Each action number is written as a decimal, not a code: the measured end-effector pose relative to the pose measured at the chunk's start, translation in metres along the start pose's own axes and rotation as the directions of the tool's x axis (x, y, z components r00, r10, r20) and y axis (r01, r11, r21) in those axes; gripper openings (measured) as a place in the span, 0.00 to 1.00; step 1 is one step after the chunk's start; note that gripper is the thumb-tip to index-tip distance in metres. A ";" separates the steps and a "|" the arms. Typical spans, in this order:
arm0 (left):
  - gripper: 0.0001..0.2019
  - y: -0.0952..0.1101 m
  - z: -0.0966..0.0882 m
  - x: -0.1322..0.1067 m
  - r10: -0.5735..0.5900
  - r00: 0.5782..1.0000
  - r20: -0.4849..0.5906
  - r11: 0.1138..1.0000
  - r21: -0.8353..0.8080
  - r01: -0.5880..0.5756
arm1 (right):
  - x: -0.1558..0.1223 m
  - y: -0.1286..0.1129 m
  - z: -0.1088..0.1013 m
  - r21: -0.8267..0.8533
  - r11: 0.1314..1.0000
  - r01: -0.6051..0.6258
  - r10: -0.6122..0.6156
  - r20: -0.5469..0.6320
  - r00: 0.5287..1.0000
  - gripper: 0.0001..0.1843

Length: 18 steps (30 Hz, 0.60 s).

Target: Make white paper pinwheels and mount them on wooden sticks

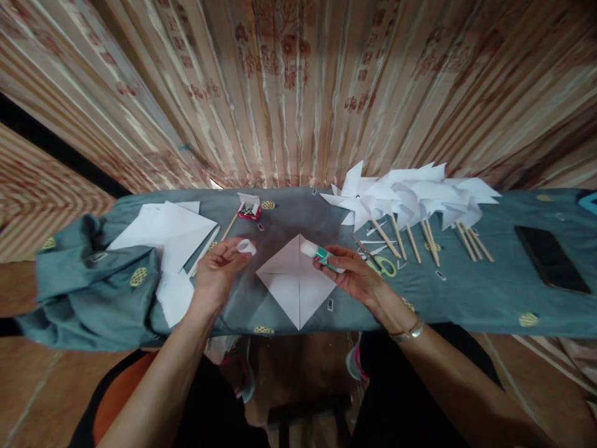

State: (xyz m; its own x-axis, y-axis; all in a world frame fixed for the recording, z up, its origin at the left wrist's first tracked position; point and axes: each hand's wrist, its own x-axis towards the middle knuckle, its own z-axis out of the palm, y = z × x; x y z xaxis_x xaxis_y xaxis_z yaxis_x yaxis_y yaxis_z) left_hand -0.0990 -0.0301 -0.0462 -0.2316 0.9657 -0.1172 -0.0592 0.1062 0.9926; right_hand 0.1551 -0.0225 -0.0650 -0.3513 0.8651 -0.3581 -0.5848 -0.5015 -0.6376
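Note:
My left hand (217, 270) pinches a small white cap (247, 247) between its fingertips, just left of a creased white paper square (295, 281) lying as a diamond on the teal cloth. To the right of the square, my right hand (357, 274) grips a glue stick (319, 254) with a teal label, its white tip uncovered and pointing left over the square's upper right edge. Both hands hover a little above the table.
White paper sheets (165, 233) lie at left beside a wooden stick (228, 227) and a small red box of pins (249, 208). Finished white pinwheels (410, 196) on sticks lie at right, with green-handled scissors (382, 266) and a black phone (551, 258). A curtain hangs behind.

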 end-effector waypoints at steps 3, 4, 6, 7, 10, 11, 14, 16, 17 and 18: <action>0.16 0.013 0.019 -0.012 -0.206 0.974 0.091 0.899 -0.376 0.225 | -0.003 0.006 0.004 -0.001 0.998 -0.063 0.063 0.054 0.997 0.16; 0.17 0.015 0.023 -0.015 -0.247 0.962 0.116 0.860 -0.431 0.272 | -0.003 0.008 0.005 -0.002 0.997 -0.076 0.075 0.066 0.995 0.16; 0.13 0.016 0.030 -0.020 -0.302 0.943 0.140 0.803 -0.496 0.331 | -0.003 0.013 0.006 -0.001 0.997 -0.082 0.082 0.070 0.994 0.16; 0.11 0.016 0.032 -0.021 -0.317 0.937 0.143 0.785 -0.514 0.344 | -0.002 0.014 0.007 -0.001 0.997 -0.081 0.080 0.064 0.995 0.16; 0.08 0.014 0.037 -0.024 -0.331 0.933 0.143 0.761 -0.544 0.353 | -0.002 0.018 0.009 -0.004 0.997 -0.079 0.079 0.049 0.996 0.16; 0.07 0.013 0.039 -0.024 -0.332 0.932 0.144 0.756 -0.551 0.354 | -0.002 0.018 0.010 -0.007 0.997 -0.082 0.082 0.049 0.995 0.17; 0.08 0.011 0.043 -0.023 -0.342 0.925 0.163 0.741 -0.558 0.372 | -0.004 0.018 0.013 -0.019 0.996 -0.093 0.093 0.055 0.994 0.18; 0.10 0.008 0.045 -0.023 -0.338 0.924 0.181 0.742 -0.552 0.380 | -0.006 0.017 0.013 -0.023 0.996 -0.089 0.090 0.059 0.994 0.17; 0.11 0.006 0.046 -0.023 -0.322 0.929 0.184 0.753 -0.544 0.369 | -0.006 0.016 0.013 -0.021 0.996 -0.084 0.086 0.060 0.995 0.17; 0.12 0.005 0.047 -0.024 -0.291 0.940 0.178 0.778 -0.527 0.341 | -0.007 0.015 0.013 -0.016 0.997 -0.079 0.080 0.058 0.995 0.16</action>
State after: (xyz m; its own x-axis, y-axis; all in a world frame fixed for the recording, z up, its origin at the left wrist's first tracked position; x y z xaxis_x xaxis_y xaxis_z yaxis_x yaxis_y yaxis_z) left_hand -0.0479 -0.0414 -0.0374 -0.0274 0.9191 -0.3932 -0.6369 0.2871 0.7155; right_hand 0.1394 -0.0361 -0.0634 -0.4391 0.8198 -0.3677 -0.5433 -0.5682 -0.6180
